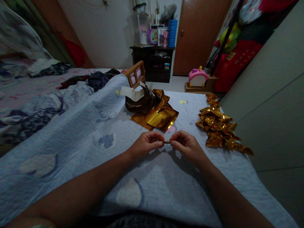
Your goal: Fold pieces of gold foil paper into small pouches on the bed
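Between my two hands is a thin, narrow folded strip of gold foil paper (167, 142), its ends pinched in the fingertips. My left hand (149, 142) grips one end, thumb against fingers. The other end sits in the pinch of my right hand (184, 143). Just beyond them lie flat gold foil sheets (158, 117) on the bedspread. Behind these stands a thick, dark-edged paper stack (140, 103) with pale sheets curling up on top. To the right, several folded gold foil pieces (217, 126) are heaped in a row along the bed's edge.
A pale blue patterned bedspread (95, 167) covers the surface under my hands. At the back are a wooden rail (136, 74), a dark cabinet (153, 63) and a pink-and-white toy (198, 77). A fan (21, 34) stands at far left, a pale wall panel (273, 104) at right.
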Tool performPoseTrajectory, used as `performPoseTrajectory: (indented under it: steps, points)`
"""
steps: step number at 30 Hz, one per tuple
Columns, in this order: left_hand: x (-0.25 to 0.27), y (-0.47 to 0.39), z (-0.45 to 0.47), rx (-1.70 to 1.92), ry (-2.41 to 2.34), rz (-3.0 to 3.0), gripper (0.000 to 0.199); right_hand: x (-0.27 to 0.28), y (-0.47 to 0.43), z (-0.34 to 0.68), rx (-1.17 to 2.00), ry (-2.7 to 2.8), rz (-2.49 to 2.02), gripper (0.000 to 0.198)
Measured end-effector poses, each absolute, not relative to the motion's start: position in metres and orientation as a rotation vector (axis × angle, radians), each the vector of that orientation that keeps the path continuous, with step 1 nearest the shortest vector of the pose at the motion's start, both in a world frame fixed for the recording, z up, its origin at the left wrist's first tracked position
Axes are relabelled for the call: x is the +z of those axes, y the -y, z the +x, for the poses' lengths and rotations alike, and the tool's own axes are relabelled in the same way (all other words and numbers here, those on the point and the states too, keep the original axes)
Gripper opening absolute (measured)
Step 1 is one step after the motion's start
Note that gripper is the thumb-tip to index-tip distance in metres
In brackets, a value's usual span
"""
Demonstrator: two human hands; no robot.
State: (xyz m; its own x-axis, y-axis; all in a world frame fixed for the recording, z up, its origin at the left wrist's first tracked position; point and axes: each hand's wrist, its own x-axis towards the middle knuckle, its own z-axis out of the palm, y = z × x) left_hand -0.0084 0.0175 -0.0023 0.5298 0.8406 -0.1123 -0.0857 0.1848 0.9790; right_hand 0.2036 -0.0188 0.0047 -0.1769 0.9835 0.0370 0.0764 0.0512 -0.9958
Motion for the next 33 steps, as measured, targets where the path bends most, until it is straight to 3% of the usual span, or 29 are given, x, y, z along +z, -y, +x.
performPoseTrajectory:
  steps: [22,33]
  points:
    - [0.0034,-0.0094,-0.0071,0.855,-0.949,1.696,0.019,0.0058,0.0217,0.1956,1.140,1.609,-1.203,0.010]
    - [-0.0009,-0.0108,-0.0076,0.929,-0.982,1.818,0.018,0.0059,0.0235,0.1962,0.896,1.835,-1.445,0.005]
